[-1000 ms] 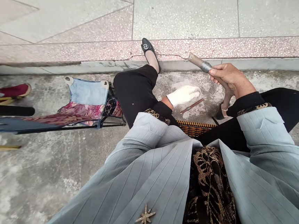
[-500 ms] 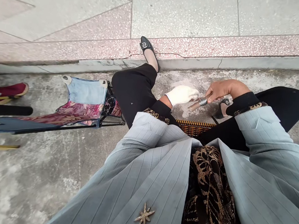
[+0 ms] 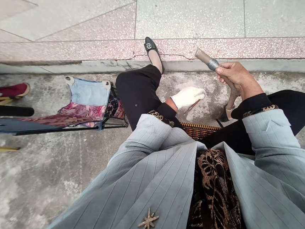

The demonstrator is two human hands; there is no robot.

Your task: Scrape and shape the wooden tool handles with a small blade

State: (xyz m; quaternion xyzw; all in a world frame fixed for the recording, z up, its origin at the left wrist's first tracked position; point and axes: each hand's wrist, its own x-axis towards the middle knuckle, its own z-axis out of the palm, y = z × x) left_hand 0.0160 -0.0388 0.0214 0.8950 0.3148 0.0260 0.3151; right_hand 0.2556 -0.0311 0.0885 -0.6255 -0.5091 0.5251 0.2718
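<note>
My right hand (image 3: 234,76) is bare and closed round a brownish rod-like tool (image 3: 211,63) with a band of silver wire; the tool is raised above the ground and points up-left. My left hand (image 3: 188,96) wears a white glove and rests low on the concrete, its fingers lying over the near end of a thin rusty rod (image 3: 192,106). The rod lies on a pale powdery patch (image 3: 195,113) of the ground between my legs. How tightly the gloved fingers hold the rod is unclear.
I sit on a woven stool (image 3: 199,130) with black-trousered legs apart, one black flat shoe (image 3: 150,46) against the pink terrazzo kerb (image 3: 94,52). A folding fabric stool (image 3: 84,105) stands at my left, with a red shoe (image 3: 13,91) and dark sticks beyond it.
Half a second ago the right hand had brought the tool down onto the rod beside the gloved hand; it is now lifted again. The left hand has stayed in place.
</note>
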